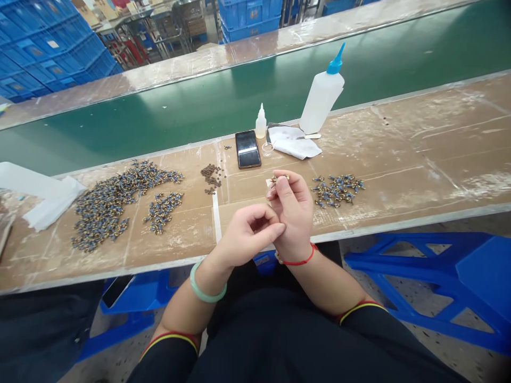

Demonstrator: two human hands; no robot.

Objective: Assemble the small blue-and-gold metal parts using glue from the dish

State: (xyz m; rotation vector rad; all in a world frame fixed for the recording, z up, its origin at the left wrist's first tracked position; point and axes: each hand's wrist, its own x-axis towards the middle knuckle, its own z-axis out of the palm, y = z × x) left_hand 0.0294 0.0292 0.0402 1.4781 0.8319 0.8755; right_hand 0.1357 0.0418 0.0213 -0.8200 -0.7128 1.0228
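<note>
My right hand [293, 213], a red cord at its wrist, pinches a small brass-coloured part [280, 178] between thumb and fingers. Touching its palm side is my left hand [253, 234], thumb and fingers closed together; anything between those fingertips is too small to make out. A green bangle [207, 291] rings my left wrist. On the table lie a large pile of blue-and-brass parts [107, 207] and a smaller pile [162, 211] at the left. Small brown discs [211, 175] are scattered near the middle. Another pile of parts [338, 190] is right of my right hand.
Beyond my hands are a phone [248, 149], a small dropper bottle [261, 125], a white cloth [293, 142] and a large blue-capped bottle [322, 101]. A green belt [179, 103] runs behind the table [399, 175]. Blue stools [479, 276] stand below its edge.
</note>
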